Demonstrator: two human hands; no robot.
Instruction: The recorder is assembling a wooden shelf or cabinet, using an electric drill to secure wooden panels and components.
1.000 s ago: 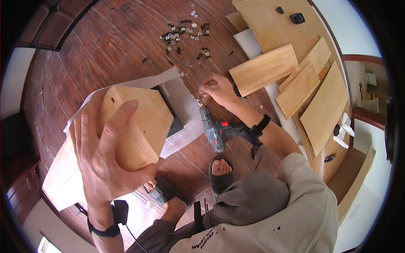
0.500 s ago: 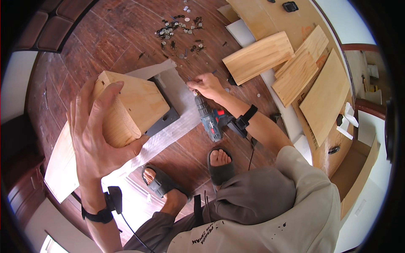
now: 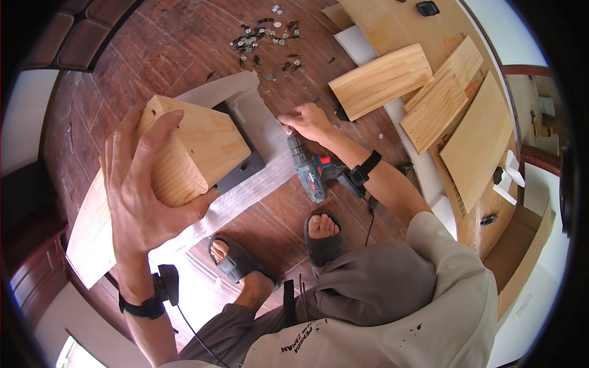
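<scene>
My left hand (image 3: pixel 138 184) is wrapped over the end of a pale wooden piece (image 3: pixel 211 144), built of boards joined at an angle. Thumb and fingers press on its opposite sides. Under it lies a dark flat panel (image 3: pixel 242 172) on a white foam sheet (image 3: pixel 270 138). My right hand (image 3: pixel 307 121) is closed in a pinch at the chuck end of a cordless drill (image 3: pixel 310 175). Whatever sits between those fingertips is too small to make out. The drill lies below that hand, its chuck pointing toward the fingers.
Loose screws and round fittings (image 3: pixel 264 40) are scattered on the wooden floor ahead. Several boards (image 3: pixel 383 80) rest on cardboard (image 3: pixel 463 211) at the right. A long pale board (image 3: pixel 89 236) extends at the left. My sandalled feet (image 3: pixel 322 236) stand close to the drill.
The whole view has shifted slightly, with the floor things sliding a little to the right. Both hands keep their places on the wooden piece and at the drill's tip.
</scene>
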